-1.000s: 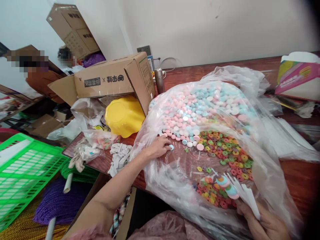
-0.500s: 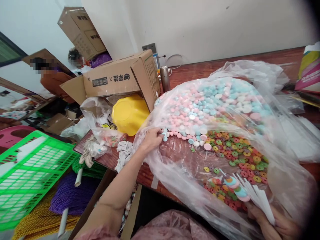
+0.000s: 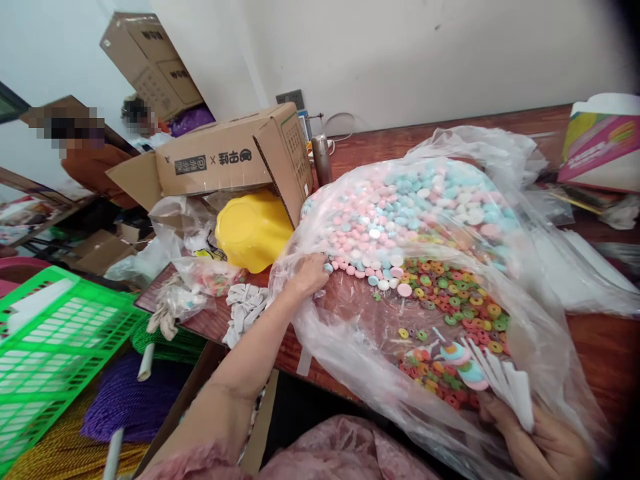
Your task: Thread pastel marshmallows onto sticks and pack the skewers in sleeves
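Observation:
A big clear plastic bag (image 3: 505,287) lies open on the wooden table (image 3: 600,353). Inside it is a heap of pink, blue and white candy discs (image 3: 400,207) and, nearer me, a spread of small coloured candy rings (image 3: 460,300). My left hand (image 3: 309,275) reaches into the bag's mouth, fingers curled at the edge of the disc heap. My right hand (image 3: 540,443), low at the right, grips a bundle of white sticks (image 3: 505,383) with a few pastel discs (image 3: 463,363) stacked on their ends.
A tipped cardboard box (image 3: 230,160) and a yellow bowl (image 3: 253,230) sit left of the bag. Small plastic bags and crumpled white pieces (image 3: 245,307) lie at the table's edge. A green crate (image 3: 50,353) stands at the left. Two people sit beyond it.
My left hand has moved from the bare patch of the bag up to the edge of the disc heap. The right hand with the sticks has stayed in place.

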The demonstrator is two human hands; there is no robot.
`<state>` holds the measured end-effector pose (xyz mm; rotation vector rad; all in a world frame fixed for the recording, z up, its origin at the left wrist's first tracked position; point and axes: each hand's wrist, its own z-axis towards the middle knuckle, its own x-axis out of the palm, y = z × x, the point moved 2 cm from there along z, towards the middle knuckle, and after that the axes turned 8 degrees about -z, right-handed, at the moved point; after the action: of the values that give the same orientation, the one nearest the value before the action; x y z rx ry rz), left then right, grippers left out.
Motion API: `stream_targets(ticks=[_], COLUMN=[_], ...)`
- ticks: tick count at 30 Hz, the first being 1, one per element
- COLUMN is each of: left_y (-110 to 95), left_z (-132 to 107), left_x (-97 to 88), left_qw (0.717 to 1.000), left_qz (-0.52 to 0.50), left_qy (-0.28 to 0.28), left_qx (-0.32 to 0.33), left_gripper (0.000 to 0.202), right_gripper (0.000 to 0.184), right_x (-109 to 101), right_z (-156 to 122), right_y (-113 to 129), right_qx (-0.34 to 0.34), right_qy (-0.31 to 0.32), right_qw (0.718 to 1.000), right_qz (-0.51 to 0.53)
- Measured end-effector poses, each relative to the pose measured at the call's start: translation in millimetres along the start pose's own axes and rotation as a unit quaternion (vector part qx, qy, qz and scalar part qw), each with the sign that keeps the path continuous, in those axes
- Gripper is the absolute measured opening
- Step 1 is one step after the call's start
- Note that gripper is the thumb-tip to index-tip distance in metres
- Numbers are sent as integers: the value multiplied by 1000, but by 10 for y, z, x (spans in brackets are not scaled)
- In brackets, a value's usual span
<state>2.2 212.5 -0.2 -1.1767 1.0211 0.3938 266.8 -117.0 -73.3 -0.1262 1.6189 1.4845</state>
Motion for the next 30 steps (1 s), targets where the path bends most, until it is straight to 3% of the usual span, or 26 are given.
stream_targets(ticks=[4,6,8,9,12,13,15,17,19,23,27,30], left_y=[-55,-150,-295,-377,-614,-677,-759,-789,-781,-728,-733,-773], left_z=[-188,-336,-505,-592,-824,-884,-972,-1019,-1035,-1031,-1056,-1092], left_x=[18,54,101,126,179,180,161,139,143,275,403,384], left_qw=[999,996,981,958,836,805,772,770,786,803,807,828], left_qz=[-43,-76,-190,-287,-543,-585,-625,-632,-616,-596,-588,-543], left_qy=[-7,-8,-3,4,42,52,59,55,45,13,-39,-89], left_qx=[30,41,30,10,-67,-83,-93,-74,-39,-5,27,105], left_gripper=[18,14,14,18,35,38,36,33,31,24,24,18], right_gripper=[25,26,28,30,32,32,32,32,32,32,29,27], right_x=[-104,-101,-40,6,157,198,248,260,252,244,288,332], right_z=[7,82,172,212,282,288,285,274,260,207,104,35], right_y=[325,565,807,917,1158,1204,1247,1237,1203,1153,1151,1132], right_qx=[22,-28,-78,-98,-133,-140,-155,-163,-164,-161,-161,-142], right_qy=[-45,-10,46,69,113,120,126,124,117,92,96,126], right_qw=[998,998,995,992,984,982,980,979,979,982,982,981], right_qz=[48,49,46,46,35,29,16,2,-13,-44,-2,36])
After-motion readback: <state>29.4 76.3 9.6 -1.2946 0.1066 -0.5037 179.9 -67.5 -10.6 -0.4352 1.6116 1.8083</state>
